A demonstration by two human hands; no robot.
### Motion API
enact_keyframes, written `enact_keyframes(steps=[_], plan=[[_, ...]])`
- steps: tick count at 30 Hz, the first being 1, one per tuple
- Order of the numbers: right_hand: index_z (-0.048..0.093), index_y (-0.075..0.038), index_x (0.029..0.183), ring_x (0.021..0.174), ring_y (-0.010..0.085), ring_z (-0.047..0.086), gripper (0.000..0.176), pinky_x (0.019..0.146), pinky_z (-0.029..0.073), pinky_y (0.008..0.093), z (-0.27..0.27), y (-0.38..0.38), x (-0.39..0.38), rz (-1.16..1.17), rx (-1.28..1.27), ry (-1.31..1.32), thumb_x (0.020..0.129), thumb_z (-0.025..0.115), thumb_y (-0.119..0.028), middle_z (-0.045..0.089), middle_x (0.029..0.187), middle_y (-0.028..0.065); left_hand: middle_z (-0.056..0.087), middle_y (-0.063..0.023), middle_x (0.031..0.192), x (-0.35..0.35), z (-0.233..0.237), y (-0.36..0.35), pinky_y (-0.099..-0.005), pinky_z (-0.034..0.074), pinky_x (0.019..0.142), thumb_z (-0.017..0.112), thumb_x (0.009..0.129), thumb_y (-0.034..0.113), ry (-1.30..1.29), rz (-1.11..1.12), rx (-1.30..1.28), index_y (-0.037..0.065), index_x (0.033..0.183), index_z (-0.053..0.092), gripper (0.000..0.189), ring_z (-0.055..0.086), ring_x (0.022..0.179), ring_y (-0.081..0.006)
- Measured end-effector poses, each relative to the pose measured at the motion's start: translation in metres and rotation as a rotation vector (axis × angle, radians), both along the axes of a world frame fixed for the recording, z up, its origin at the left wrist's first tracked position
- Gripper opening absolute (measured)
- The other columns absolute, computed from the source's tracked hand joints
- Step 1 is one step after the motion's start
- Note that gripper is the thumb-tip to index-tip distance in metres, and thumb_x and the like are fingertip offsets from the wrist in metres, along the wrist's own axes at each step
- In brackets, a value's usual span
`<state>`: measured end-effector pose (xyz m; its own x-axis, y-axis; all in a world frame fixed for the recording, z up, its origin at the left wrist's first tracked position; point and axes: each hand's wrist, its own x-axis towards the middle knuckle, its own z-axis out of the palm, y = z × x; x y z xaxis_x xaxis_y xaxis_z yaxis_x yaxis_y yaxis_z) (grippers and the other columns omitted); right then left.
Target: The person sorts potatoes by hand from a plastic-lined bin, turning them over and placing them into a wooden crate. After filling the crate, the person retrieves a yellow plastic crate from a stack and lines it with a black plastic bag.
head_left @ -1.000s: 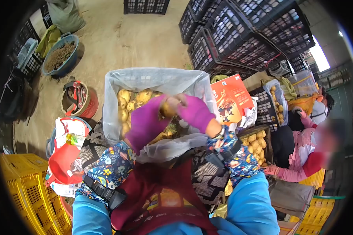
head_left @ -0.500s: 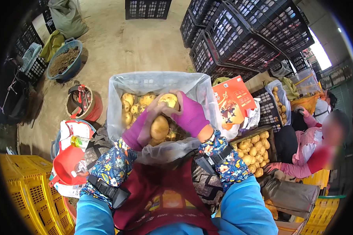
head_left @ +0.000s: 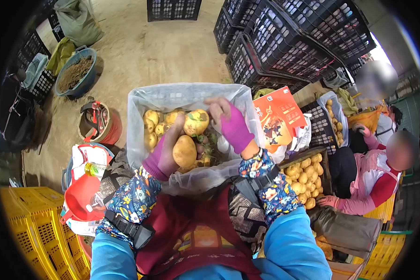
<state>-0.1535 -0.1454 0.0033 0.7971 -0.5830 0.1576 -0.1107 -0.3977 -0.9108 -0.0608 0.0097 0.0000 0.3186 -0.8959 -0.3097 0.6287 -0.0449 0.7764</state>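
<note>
My left hand [head_left: 164, 151], in a purple fingerless glove, is wrapped round a large yellow potato [head_left: 185, 151]. A second potato with dark marks [head_left: 196, 122] sits just above it, beside the thumb. To the right, my right hand [head_left: 229, 123], gloved the same way, hovers over the crate with its fingers loosely bent and apart, holding nothing. Both hands are above a crate lined with a translucent plastic sheet [head_left: 142, 100]. Inside lie several potatoes [head_left: 150, 140] on the left. Some dark green leafy bits [head_left: 212, 142] show between the hands.
Right of the crate stand a red printed carton [head_left: 280, 114] and a box of potatoes [head_left: 304, 179], with a co-worker's pink-gloved hand [head_left: 330, 200] at its edge. Black crates [head_left: 284, 42] are stacked behind. On the left are a red bucket [head_left: 109, 128], a red scoop [head_left: 81, 198] and yellow crates [head_left: 37, 224].
My right hand has come off the upper potato and moved right, its fingers opening. My left hand stays round its potato, shifted slightly left.
</note>
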Motion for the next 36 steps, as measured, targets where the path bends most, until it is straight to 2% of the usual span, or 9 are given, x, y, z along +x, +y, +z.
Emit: enact_keyframes(steps=[8,11,17,20,24,27,30,32,36], plan=[[0.061,-0.005,0.098,0.087,0.0352,0.059,0.026,0.075,0.047,0.0409,-0.051,-0.013,0.001,-0.055,-0.818,-0.209,0.082,0.063,-0.025,0.061,0.092,0.0171,0.065,-0.012,0.084,0.004,-0.01,0.001,-0.0294,0.052,0.059,0.035,0.098,0.052,0.105,-0.079,0.046,0.005,0.114,0.054,0.054,0.061,0.061,-0.0167],[0.062,-0.007,0.099,0.092,0.0349,0.057,0.027,0.077,0.047,0.0427,-0.033,-0.017,0.002,-0.036,-0.221,0.11,0.077,0.065,-0.023,0.062,0.096,0.0138,0.065,-0.0121,0.091,0.003,-0.005,-0.002,-0.0289,0.052,0.063,0.037,0.098,0.049,0.15,-0.088,-0.046,0.004,0.119,0.053,0.053,0.061,0.066,-0.0157],[0.061,-0.009,0.103,0.101,0.0331,0.057,0.025,0.089,0.046,0.045,-0.04,-0.074,-0.013,-0.351,-0.991,0.37,0.079,0.062,-0.018,0.063,0.106,0.0121,0.059,-0.0116,0.111,0.006,0.0,-0.004,-0.0287,0.054,0.07,0.047,0.095,0.028,-0.186,0.031,-0.1,0.002,0.131,0.044,0.044,0.063,0.078,-0.0156],[0.066,-0.012,0.1,0.092,0.0308,0.061,0.024,0.086,0.048,0.0449,-0.046,-0.066,-0.016,-0.492,-0.901,0.206,0.08,0.062,-0.023,0.066,0.101,0.0125,0.057,-0.012,0.114,0.009,-0.008,-0.002,-0.0281,0.055,0.069,0.049,0.093,0.021,-0.164,0.045,-0.03,0.007,0.136,0.039,0.046,0.063,0.079,-0.0164],[0.067,-0.01,0.098,0.083,0.03,0.065,0.023,0.079,0.05,0.044,-0.042,-0.075,-0.015,-0.095,-0.676,0.915,0.082,0.06,-0.024,0.068,0.094,0.0123,0.059,-0.0115,0.104,0.013,-0.02,-0.002,-0.0279,0.054,0.059,0.047,0.098,0.03,0.137,0.031,0.012,0.009,0.133,0.042,0.042,0.062,0.073,-0.0161],[0.068,-0.008,0.097,0.077,0.0293,0.067,0.024,0.073,0.052,0.0433,-0.01,-0.074,-0.016,0.056,-0.525,1.06,0.084,0.059,-0.025,0.069,0.089,0.0122,0.055,-0.0127,0.115,0.017,-0.035,-0.004,-0.0282,0.053,0.073,0.047,0.098,0.026,-0.284,-0.008,-0.052,0.004,0.134,0.042,0.042,0.06,0.091,-0.017],[0.063,-0.01,0.11,0.071,0.0287,0.068,0.037,0.071,0.054,0.0418,-0.023,-0.043,-0.012,0.006,-0.104,0.054,0.082,0.063,-0.034,0.069,0.083,0.0121,0.047,-0.0135,0.131,0.029,-0.064,0.007,-0.0285,0.049,0.086,0.051,0.094,0.013,-0.697,-0.036,-0.064,0.0,0.139,0.035,0.05,0.054,0.109,-0.0173],[0.038,-0.017,0.142,0.124,0.041,0.046,0.084,0.104,0.038,0.0486,-0.009,-0.014,-0.013,0.28,-0.111,0.305,0.07,0.072,-0.046,0.039,0.142,0.0223,0.046,-0.0144,0.134,0.053,-0.089,0.011,-0.029,0.047,0.091,0.054,0.091,0.009,-1.177,-0.108,-0.073,-0.002,0.142,0.031,0.057,0.052,0.113,-0.019],[0.047,-0.012,0.132,0.11,0.0361,0.057,0.083,0.092,0.047,0.0444,0.031,-0.015,-0.068,0.094,-0.089,0.2,0.062,0.081,-0.04,0.054,0.123,0.0215,0.052,-0.0129,0.127,-0.014,-0.004,-0.013,-0.0246,0.049,0.085,0.045,0.098,0.019,-1.385,-0.105,-0.199,0.004,0.143,0.035,0.049,0.057,0.104,-0.018]])
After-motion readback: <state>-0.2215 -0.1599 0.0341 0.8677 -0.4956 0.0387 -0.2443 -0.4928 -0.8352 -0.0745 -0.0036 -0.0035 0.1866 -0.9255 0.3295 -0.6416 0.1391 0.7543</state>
